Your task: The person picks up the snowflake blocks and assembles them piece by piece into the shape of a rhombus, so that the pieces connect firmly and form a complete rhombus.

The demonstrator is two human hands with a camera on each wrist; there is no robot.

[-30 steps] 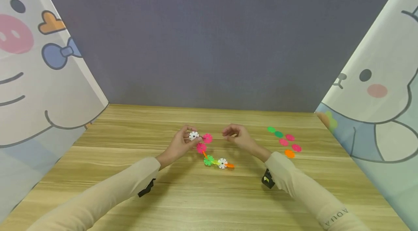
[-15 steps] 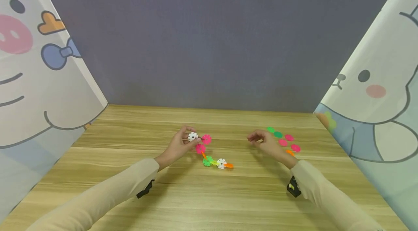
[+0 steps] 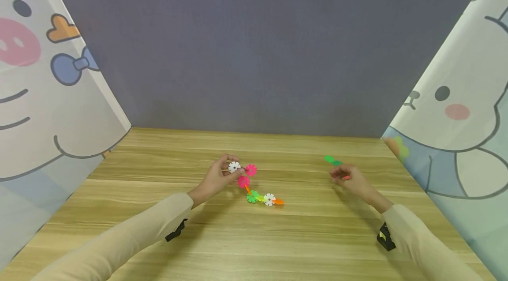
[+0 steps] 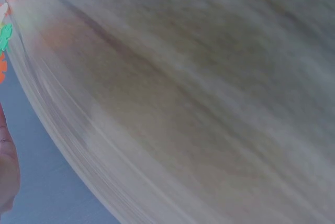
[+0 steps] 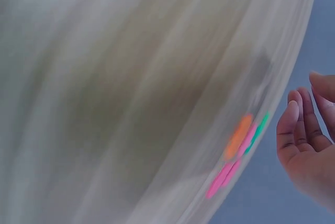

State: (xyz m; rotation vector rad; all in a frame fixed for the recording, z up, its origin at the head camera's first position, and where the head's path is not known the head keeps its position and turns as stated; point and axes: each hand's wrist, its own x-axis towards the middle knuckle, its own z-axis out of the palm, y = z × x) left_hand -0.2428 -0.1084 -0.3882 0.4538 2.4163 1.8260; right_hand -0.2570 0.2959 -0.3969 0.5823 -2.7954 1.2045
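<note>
Plainly the left hand [image 3: 219, 175], just left of the frame's center, pinches a white disc [image 3: 234, 166] between thumb and fingers. That disc belongs to a chain of notched discs [image 3: 252, 196], which takes in 2 pink ones [image 3: 244, 181] and slants down through orange, green, yellow and white to an orange tip [image 3: 278, 202] in the lower middle. Whether the chain touches the wooden table [image 3: 238, 245] I can't tell. From that tip a broad run of wood reaches across to the right hand [image 3: 353, 179], so there's ample room between the 2 hands.

The right hand, at center right, curves loosely, thumb apart from the fingers, and has hold of nothing. It hides most of the loose discs; a green disc [image 3: 329, 158] shows up and left of its fingertips. The right wrist view has an orange disc [image 5: 239, 136] and pink discs [image 5: 219, 179] near the table's edge.

Toward the top, the table's back edge meets a grey backdrop [image 3: 254, 51], well behind the hands.
</note>
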